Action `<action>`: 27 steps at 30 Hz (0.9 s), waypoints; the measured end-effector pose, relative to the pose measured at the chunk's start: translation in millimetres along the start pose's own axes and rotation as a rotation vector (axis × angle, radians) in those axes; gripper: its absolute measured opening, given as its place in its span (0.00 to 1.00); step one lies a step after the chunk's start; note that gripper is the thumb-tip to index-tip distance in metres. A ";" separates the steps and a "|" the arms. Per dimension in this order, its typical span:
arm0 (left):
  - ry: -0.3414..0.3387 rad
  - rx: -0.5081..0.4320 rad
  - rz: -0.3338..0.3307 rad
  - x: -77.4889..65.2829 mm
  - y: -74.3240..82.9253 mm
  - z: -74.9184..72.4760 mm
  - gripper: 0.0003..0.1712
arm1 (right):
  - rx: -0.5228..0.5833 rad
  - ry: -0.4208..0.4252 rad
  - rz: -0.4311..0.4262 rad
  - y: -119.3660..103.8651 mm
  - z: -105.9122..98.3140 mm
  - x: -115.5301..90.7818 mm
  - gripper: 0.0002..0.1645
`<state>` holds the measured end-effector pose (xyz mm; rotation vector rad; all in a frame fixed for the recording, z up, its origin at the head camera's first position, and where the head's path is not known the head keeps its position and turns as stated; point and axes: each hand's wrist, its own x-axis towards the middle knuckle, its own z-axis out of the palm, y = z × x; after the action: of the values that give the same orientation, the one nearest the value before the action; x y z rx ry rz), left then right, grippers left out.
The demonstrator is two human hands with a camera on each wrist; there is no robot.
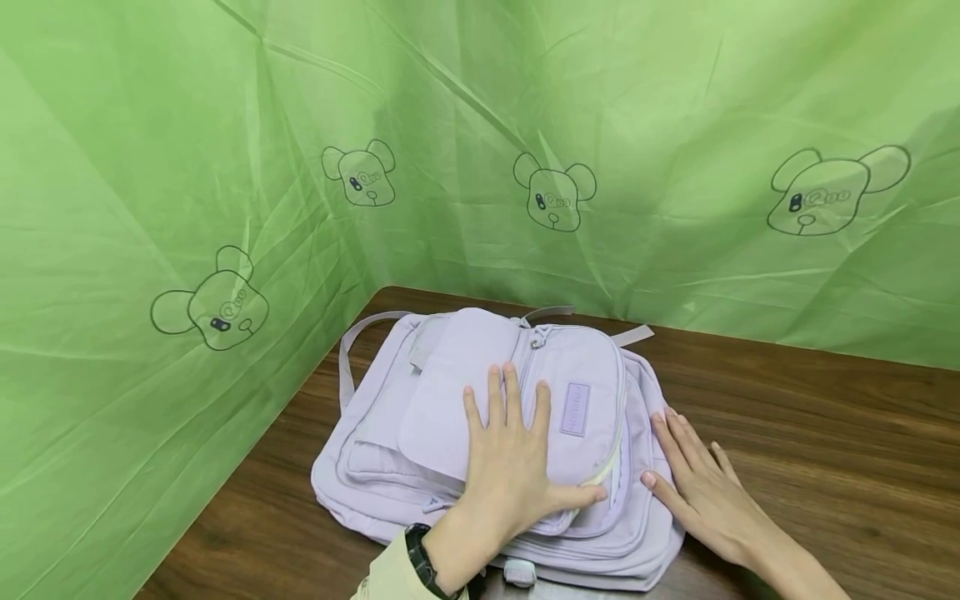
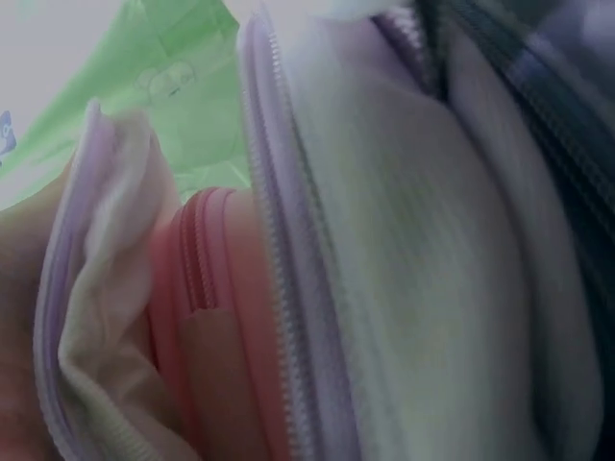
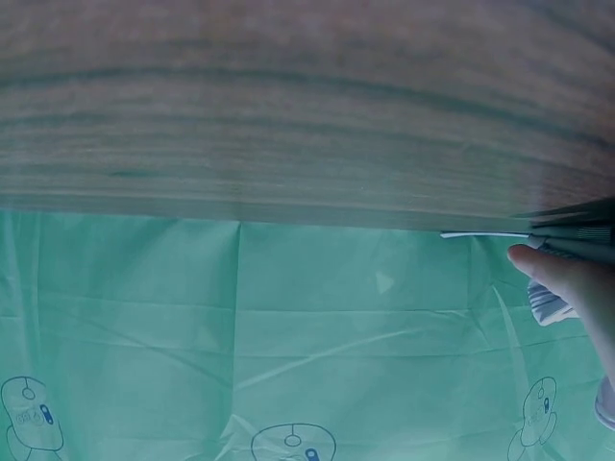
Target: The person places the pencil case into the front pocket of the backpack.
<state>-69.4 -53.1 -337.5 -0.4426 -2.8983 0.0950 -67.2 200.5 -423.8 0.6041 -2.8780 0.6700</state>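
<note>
A pale lilac backpack [image 1: 480,400] lies on its back on the wooden table. My left hand [image 1: 510,467] rests spread on its front pocket, fingers straight, thumb out beside the zipped edge. Against the bag's right side lies my right hand [image 1: 708,500], fingers extended and touching the fabric. In the left wrist view the zipper teeth [image 2: 279,230] of a parted opening run up close to the camera. Inside that opening shows a pink case [image 2: 221,375] with a red zipper. The right wrist view catches only part of my right hand [image 3: 577,288] by the bag.
The brown wooden table [image 1: 817,450] extends to the right of the bag. Green sheeting [image 1: 465,100] printed with bear heads stands behind and on the left. Loose straps [image 1: 633,336] stick out past the bag's far edge, and a buckle [image 1: 519,572] lies at its near edge.
</note>
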 end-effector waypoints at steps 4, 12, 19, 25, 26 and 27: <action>0.045 0.021 0.013 -0.1 3.4 4.1 0.75 | 0.009 0.004 0.008 0.0 1.4 -1.5 0.42; 0.099 0.058 -0.055 -6.4 5.3 10.1 0.78 | 0.021 -0.014 0.012 -6.8 10.0 6.3 0.41; 0.126 0.072 -0.062 -3.7 6.3 13.1 0.79 | 0.003 -0.020 0.027 -5.9 12.9 12.1 0.41; 0.019 -0.218 0.044 -2.9 -21.8 -1.1 0.64 | 0.078 -0.081 0.082 0.1 -5.8 18.5 0.41; 0.004 -0.247 0.052 -2.9 -32.0 -6.2 0.62 | 0.080 -0.077 0.088 3.8 -13.5 18.4 0.41; 0.000 -0.254 0.056 -2.4 -44.1 -11.0 0.60 | 0.073 -0.070 0.095 9.5 -22.6 17.5 0.42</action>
<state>-77.5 -95.5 -323.1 -0.5652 -2.9085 -0.2682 -86.4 212.3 -403.7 0.5125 -2.9738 0.7852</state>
